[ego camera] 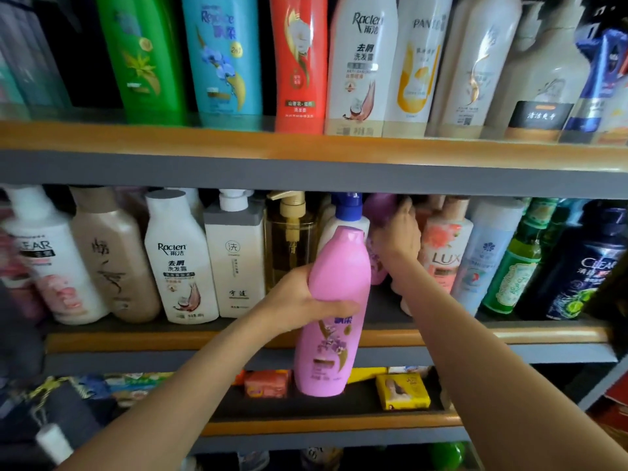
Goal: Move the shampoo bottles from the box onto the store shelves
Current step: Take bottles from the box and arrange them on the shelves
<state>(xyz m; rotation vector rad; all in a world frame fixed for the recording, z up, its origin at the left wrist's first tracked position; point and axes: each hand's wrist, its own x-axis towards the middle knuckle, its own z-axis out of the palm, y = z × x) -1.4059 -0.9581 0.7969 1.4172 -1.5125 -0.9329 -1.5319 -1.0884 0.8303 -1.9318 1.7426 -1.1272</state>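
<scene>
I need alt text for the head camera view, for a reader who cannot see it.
A person's left hand grips a pink shampoo bottle upright in front of the middle shelf, while the right hand reaches among bottles already there, touching a purple bottle. Shelves above and below hold more bottles and small boxes.

Shop: tiered shelves (306,147) packed with branded shampoo bottles (180,256); boxed soaps (402,390) on the tier below.

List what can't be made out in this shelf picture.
- Purple bottle, head view: mostly covered by the right hand; label unreadable.
- Pink bottle: upper label hidden under the left hand.
- Top-shelf bottles: caps cut off by the top edge.
- The box: out of frame.
</scene>
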